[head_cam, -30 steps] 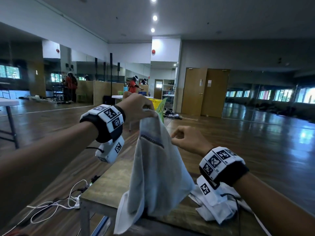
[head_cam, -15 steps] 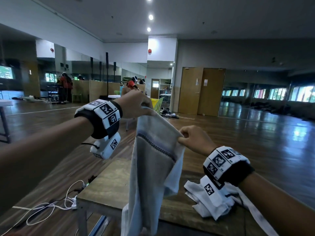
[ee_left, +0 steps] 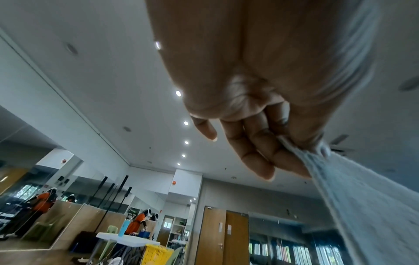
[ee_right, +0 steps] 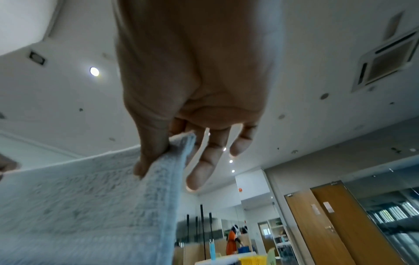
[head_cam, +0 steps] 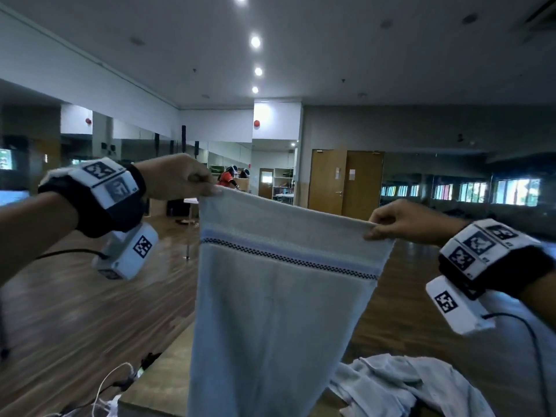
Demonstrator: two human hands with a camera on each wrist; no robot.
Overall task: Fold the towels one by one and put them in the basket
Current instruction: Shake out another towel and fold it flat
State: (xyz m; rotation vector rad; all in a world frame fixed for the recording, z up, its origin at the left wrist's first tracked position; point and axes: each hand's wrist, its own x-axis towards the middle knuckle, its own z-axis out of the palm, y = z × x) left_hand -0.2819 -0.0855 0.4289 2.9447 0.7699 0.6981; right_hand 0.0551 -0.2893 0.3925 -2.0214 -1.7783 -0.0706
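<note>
Pale grey-blue terry cloth is what we grip: our left hand (head_cam: 177, 176) pinches one top corner of the pale towel with a dark checked stripe (head_cam: 279, 296) between thumb and curled fingers (ee_left: 254, 143), and our right hand (head_cam: 403, 219) pinches the other corner the same way. We hold the towel spread in the air, its length hanging down over the brown wooden desk (head_cam: 168, 371). Crumpled white towels (head_cam: 400, 383) lie on the desk, lower right. A yellow plastic basket (ee_left: 156, 253) stands well apart, across the room.
</note>
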